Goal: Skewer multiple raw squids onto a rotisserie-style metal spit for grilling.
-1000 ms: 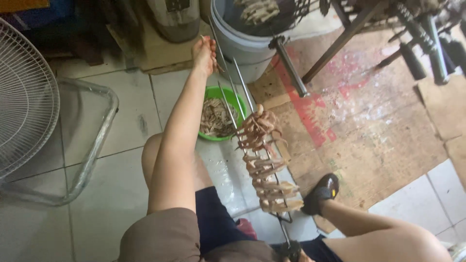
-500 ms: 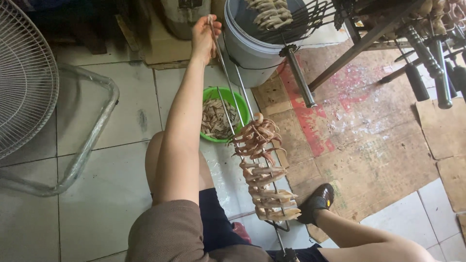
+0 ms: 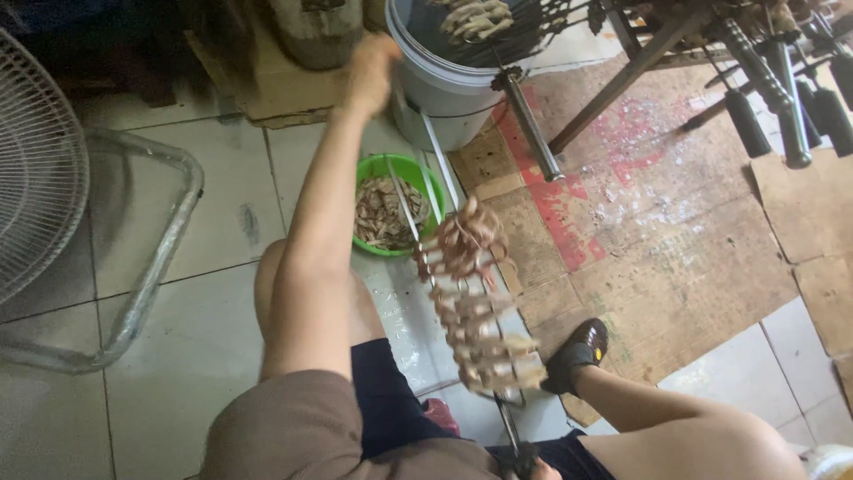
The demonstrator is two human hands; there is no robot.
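Note:
My left hand, blurred, is stretched far out and grips the far end of a long metal skewer clamp. The clamp runs back toward my lap and holds a row of brownish seafood pieces pressed between its rods. Its near end has a dark handle at the bottom edge, where only a sliver of my right hand shows; its grip is hidden. The far end of the clamp is next to a grey-white bucket. A green bowl of scraps sits on the floor under the clamp.
A fan and a bent metal tube frame stand at the left. Cardboard sheets cover the floor at the right. More rods with black handles lean at the top right. My black shoe rests on the cardboard.
My left hand has moved with the clamp's far end toward the bucket's side. The seafood row has shifted with it, and the view has tilted slightly.

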